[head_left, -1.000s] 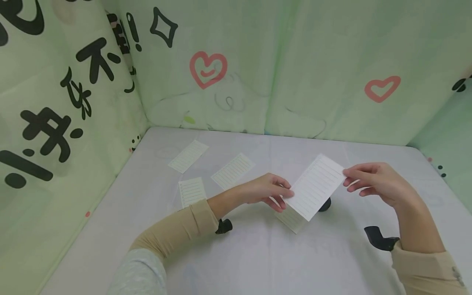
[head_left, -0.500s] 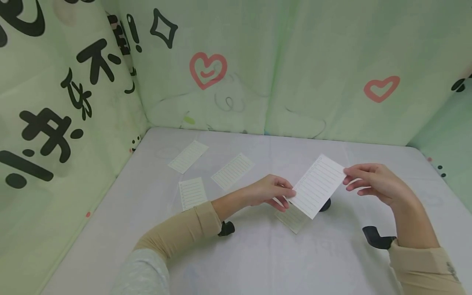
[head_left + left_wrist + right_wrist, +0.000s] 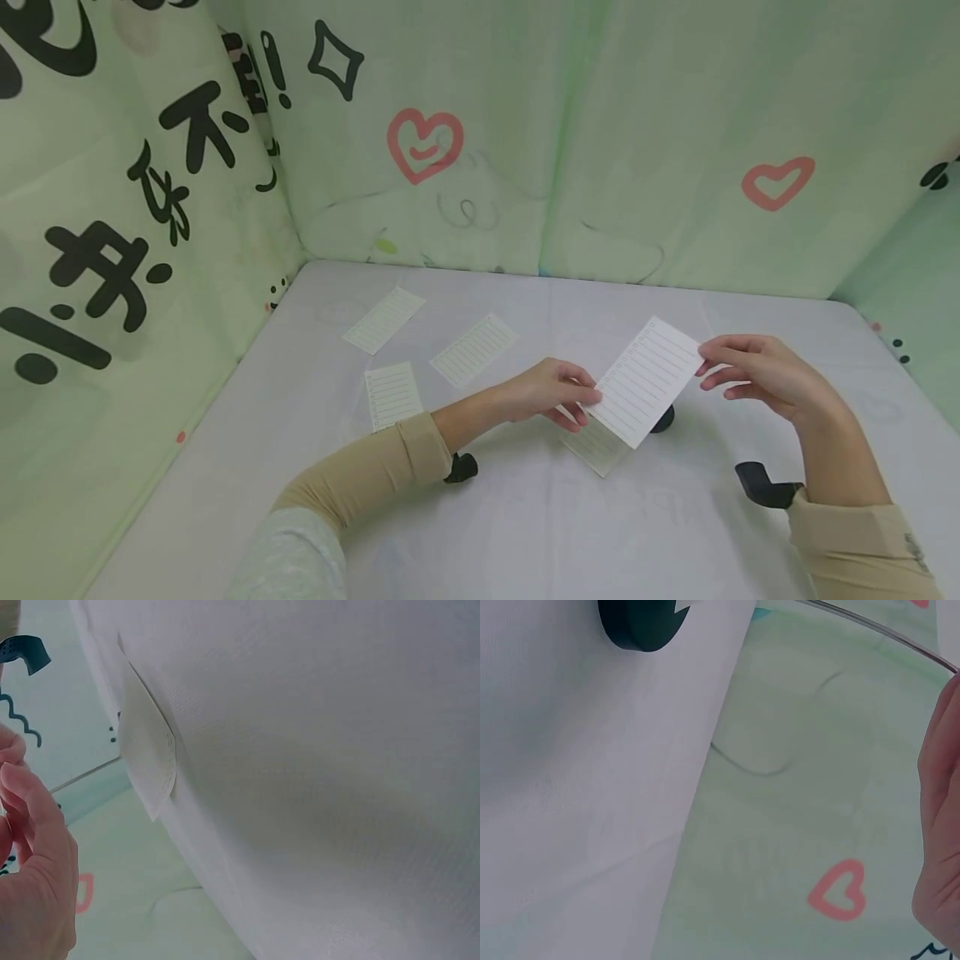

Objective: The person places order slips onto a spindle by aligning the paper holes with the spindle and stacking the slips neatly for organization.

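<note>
My left hand (image 3: pixel 551 392) pinches the lower left edge of a white lined paper card (image 3: pixel 649 382) between thumb and fingers. At the card's upper right corner, my right hand (image 3: pixel 765 371) grips it with the fingertips. The card is held tilted above the table, its ruled side facing the head camera. Beneath it another lined card (image 3: pixel 597 448) lies partly covered. A dark round object (image 3: pixel 663 418) peeks out behind the held card and shows larger in the right wrist view (image 3: pixel 641 626). In the left wrist view the left hand (image 3: pixel 37 847) appears at the left edge.
Three more lined cards lie at the left of the white table (image 3: pixel 555 533): a far one (image 3: pixel 385 320), a middle one (image 3: pixel 474 348) and a near one (image 3: pixel 392 394), partly behind the left forearm. Green printed curtains (image 3: pixel 637 125) enclose the table's back and sides.
The held card and the left hand have shifted slightly to the right, then stayed almost still. Both hands keep hold of the card.
</note>
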`<state>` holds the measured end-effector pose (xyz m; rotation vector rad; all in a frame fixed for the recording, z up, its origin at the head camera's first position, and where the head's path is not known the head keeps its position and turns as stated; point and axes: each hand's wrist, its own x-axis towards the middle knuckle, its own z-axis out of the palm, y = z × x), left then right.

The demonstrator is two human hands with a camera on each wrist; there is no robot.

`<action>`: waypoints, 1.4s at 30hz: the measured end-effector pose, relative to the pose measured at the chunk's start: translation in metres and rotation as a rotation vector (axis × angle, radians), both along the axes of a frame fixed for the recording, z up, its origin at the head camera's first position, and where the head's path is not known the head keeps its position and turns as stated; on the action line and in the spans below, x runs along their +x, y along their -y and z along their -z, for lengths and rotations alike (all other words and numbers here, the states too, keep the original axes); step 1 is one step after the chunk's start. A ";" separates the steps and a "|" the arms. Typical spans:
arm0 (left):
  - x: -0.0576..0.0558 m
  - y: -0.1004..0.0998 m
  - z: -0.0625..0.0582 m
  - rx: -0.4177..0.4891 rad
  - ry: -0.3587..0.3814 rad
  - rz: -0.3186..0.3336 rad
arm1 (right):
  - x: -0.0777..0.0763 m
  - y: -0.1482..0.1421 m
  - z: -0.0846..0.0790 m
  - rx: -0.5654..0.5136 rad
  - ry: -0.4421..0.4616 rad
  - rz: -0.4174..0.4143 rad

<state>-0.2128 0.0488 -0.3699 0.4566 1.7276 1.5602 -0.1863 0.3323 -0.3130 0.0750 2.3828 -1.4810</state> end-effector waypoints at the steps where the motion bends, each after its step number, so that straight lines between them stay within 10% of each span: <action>1: 0.000 0.000 0.000 0.002 -0.001 0.001 | 0.000 -0.001 0.000 0.002 -0.001 -0.003; 42: -0.009 -0.008 0.006 -0.031 0.043 -0.047 | -0.008 -0.003 0.004 -0.074 0.034 0.025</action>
